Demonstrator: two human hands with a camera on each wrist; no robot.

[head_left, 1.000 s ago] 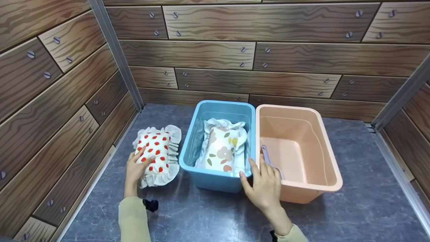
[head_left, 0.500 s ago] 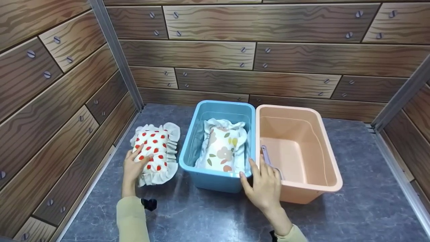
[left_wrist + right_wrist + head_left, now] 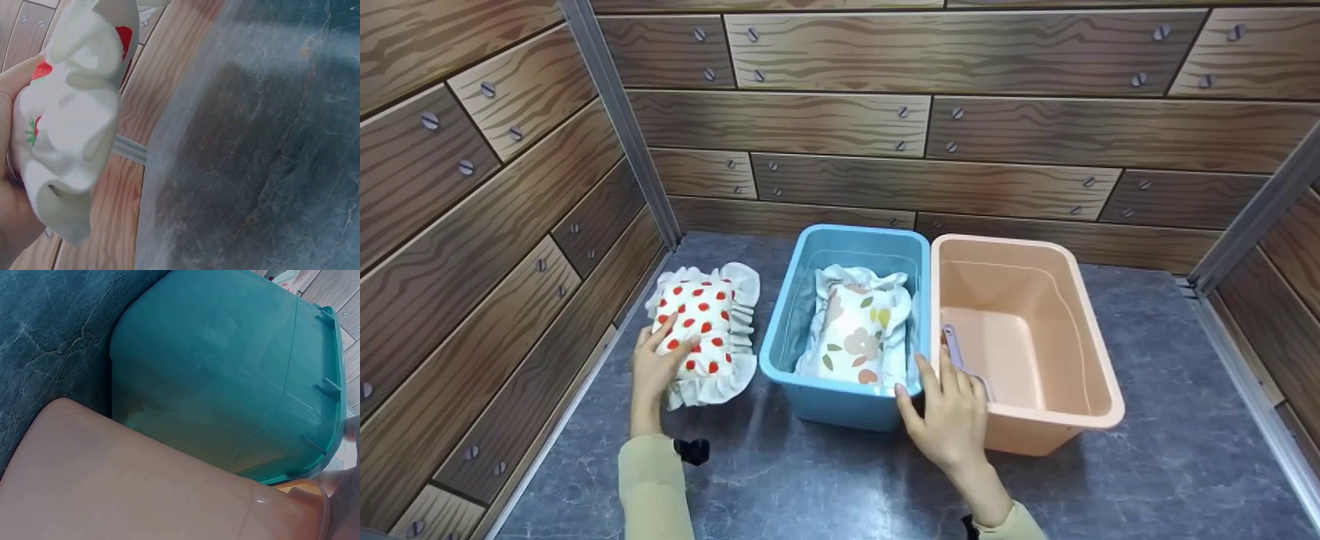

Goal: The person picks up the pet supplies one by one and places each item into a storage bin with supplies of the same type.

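Observation:
My left hand (image 3: 652, 371) grips the near-left edge of a small white pillow (image 3: 697, 319) with red strawberries and a frilled border. The left wrist view shows the pillow (image 3: 73, 112) above the dark surface, with a shadow apart from it. My right hand (image 3: 949, 416) rests with extended fingers at the neighbouring front rims of a blue bin (image 3: 832, 405) and a peach bin (image 3: 1099, 360). Inside the blue bin lies a frilled pillow (image 3: 851, 337) with a floral print. Part of a lilac handle-like piece (image 3: 952, 345) shows in the peach bin, partly hidden behind my right fingers.
The bins stand side by side on a dark marbled surface (image 3: 795, 480). Wood-patterned walls rise at the back (image 3: 840, 120), left (image 3: 510, 300) and right. A metal strip (image 3: 577, 420) edges the left side, near the strawberry pillow.
My left hand has carried the strawberry pillow slightly left and farther away from me. The right hand and both bins have kept their places.

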